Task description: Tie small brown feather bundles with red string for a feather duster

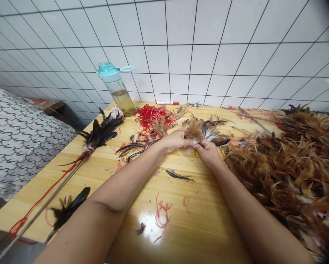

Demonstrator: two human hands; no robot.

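My left hand (176, 140) and my right hand (207, 151) meet at the middle of a wooden table (208, 220). Both are closed on the quill ends of a small bunch of brown and grey feathers (205, 130), which fans out away from me. A large heap of brown feathers (291, 161) lies just right of my right hand. A tangle of red string (150, 114) sits beyond my left hand.
A thin stick with dark feathers bound by red thread (98, 135) lies across the table's left side. A water bottle with a teal lid (117, 90) stands by the tiled wall, a red marker (167, 103) beside it. Loose feathers and red thread scraps (161, 216) litter the near table.
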